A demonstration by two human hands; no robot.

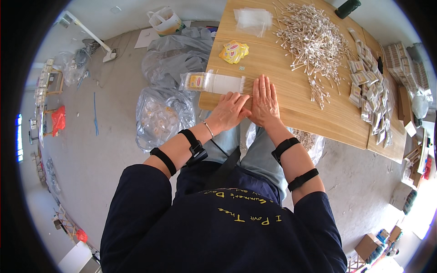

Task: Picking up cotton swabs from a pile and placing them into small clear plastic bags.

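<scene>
A row of cotton swabs (246,85) lies at the table's near left, their thin brown sticks side by side. It meets the right end of a flat white strip (226,83). At the strip's left end, a clear packet (196,82) with a yellow and red label overhangs the table edge. My right hand (265,100) lies flat with its fingers straight and together, its edge along the right side of the row. My left hand (231,110) has bent fingers pressed together at the near edge of strip and swabs; what they grip, if anything, is hidden.
A large heap of loose swabs (312,38) covers the far right. Yellow labels (234,52) and clear bags (254,21) lie farther back. Filled packets (371,86) pile up at the right. Grey plastic bags (166,118) stand on the floor left of the table (296,109).
</scene>
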